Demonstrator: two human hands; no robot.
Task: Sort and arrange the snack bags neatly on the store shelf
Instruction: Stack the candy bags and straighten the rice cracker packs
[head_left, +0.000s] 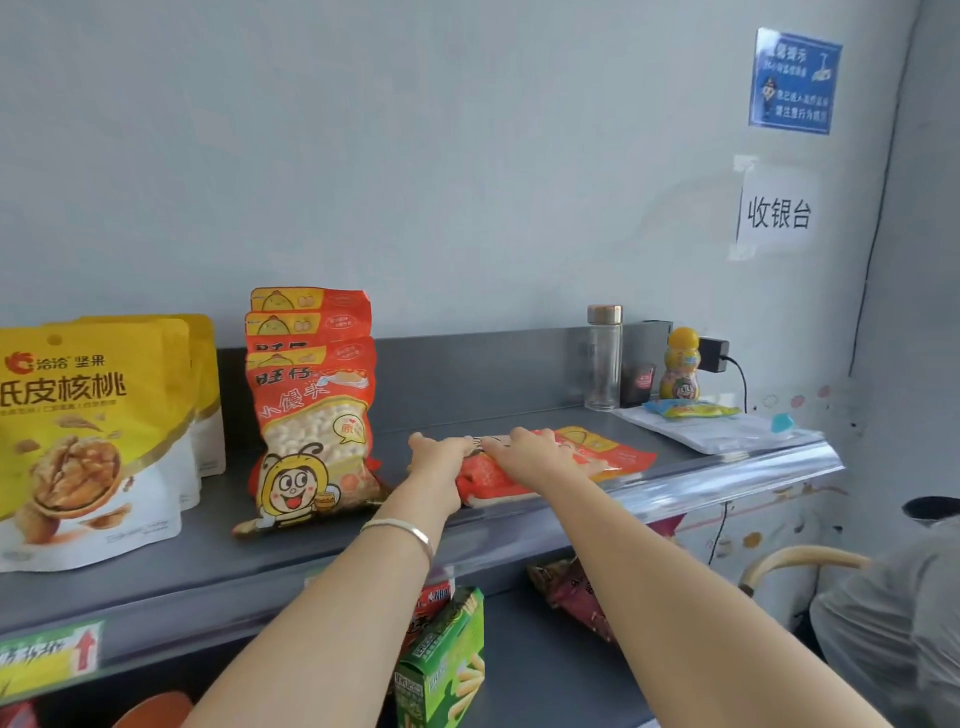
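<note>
An orange-red snack bag (613, 454) lies flat on the grey top shelf (218, 551), right of centre. My left hand (439, 452) and my right hand (530, 449) both rest on its left end with fingers curled over it. Left of my hands, several matching orange bags (311, 415) stand upright in a row toward the back wall. Further left stand yellow walnut bags (88, 441), one behind another.
A clear bottle (603, 358), a dark cup, a yellow figurine bottle (681, 366), a small wrapped snack and papers (717, 428) sit at the shelf's right end. A green box (441, 660) and red bags lie on the lower shelf. A person sits at the bottom right.
</note>
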